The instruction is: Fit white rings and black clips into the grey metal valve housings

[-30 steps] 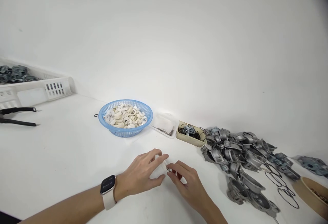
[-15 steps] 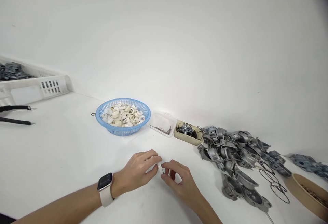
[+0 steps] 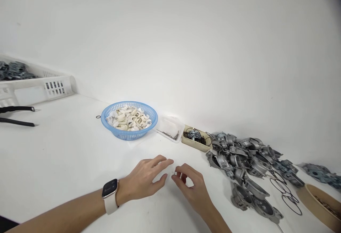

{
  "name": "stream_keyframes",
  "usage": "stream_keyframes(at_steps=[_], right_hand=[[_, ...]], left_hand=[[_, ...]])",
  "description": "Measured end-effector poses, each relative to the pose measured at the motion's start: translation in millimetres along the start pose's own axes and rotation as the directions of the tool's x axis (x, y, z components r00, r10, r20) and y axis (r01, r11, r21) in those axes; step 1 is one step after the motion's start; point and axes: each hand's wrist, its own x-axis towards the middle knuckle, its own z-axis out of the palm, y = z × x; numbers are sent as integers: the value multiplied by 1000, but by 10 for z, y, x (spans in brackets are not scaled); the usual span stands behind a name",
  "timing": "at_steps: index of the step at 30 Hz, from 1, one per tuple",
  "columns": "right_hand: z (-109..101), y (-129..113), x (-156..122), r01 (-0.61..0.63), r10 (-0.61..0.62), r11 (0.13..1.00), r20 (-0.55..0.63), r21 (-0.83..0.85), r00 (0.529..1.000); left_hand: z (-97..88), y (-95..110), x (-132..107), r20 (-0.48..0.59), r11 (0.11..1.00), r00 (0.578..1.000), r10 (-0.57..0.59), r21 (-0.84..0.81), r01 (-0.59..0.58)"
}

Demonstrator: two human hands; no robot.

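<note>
My left hand (image 3: 145, 179), with a smartwatch (image 3: 109, 194) on its wrist, lies on the white table with the fingers stretched towards the right. My right hand (image 3: 190, 188) sits just beside it, thumb and forefinger pinched on a tiny dark metal piece (image 3: 175, 173). A small white part lies between the two hands, mostly hidden by the fingers. Behind the hands stands a blue basket (image 3: 129, 133) full of cream-white curved parts (image 3: 128, 118).
A clear tray of thin pins (image 3: 169, 129) and a beige box of small dark parts (image 3: 196, 138) sit by the wall. A heap of grey metal housings (image 3: 241, 160) and black O-rings (image 3: 285, 190) lies right, a brown bowl (image 3: 318, 206) beyond. White crate (image 3: 37, 87) and black-handled tool (image 3: 17, 115) far left.
My left fingers have spread out from a pinch on the white part, and my right hand still pinches the tiny piece. The view has shifted slightly.
</note>
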Motion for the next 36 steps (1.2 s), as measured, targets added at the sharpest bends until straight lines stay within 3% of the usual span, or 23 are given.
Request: stream_keyframes(at_steps=[10,16,36], right_hand=[[13,58,-17,88,-97,990,-81,-111,992],[-10,41,-2,51,-65,992,-109,-118,992],[-64,56,5,-73,49,989,-178,-129,983]], left_hand=[[11,-4,-13,5,999,999,39,19,-39],[-5,-10,5,-50,998,997,51,49,-48],[-11,-9,14,-19,994,998,56,98,-54]])
